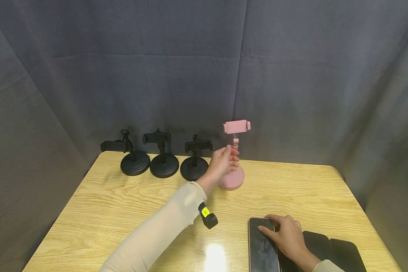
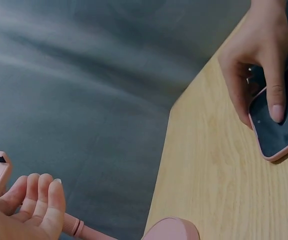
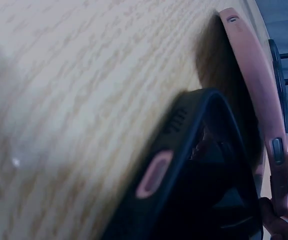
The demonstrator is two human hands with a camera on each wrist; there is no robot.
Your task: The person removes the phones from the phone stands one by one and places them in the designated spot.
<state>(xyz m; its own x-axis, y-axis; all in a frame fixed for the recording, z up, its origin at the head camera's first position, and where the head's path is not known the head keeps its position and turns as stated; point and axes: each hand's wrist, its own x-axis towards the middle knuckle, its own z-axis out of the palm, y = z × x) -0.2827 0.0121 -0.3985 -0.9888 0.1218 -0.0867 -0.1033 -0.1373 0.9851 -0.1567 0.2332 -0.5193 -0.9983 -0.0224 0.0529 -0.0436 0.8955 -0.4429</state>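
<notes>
My left hand (image 1: 223,160) is at the stem of a pink phone stand (image 1: 237,127). In the left wrist view its fingers (image 2: 44,197) are loosely bent, the stem passing behind them with no clear grip. The round pink base (image 1: 232,181) rests on the table. At the front right my right hand (image 1: 287,234) pinches a pink-cased phone (image 1: 263,247), thumb on its dark screen and fingers at its side edge. The right wrist view shows that phone (image 3: 256,75) tilted, one edge raised, beside a dark-cased phone (image 3: 159,165).
Three black phone stands (image 1: 194,168) line the back left of the wooden table (image 1: 122,215). Dark phones (image 1: 346,255) lie side by side at the front right, partly under my right hand. A grey curtain (image 1: 156,75) hangs behind and along both sides.
</notes>
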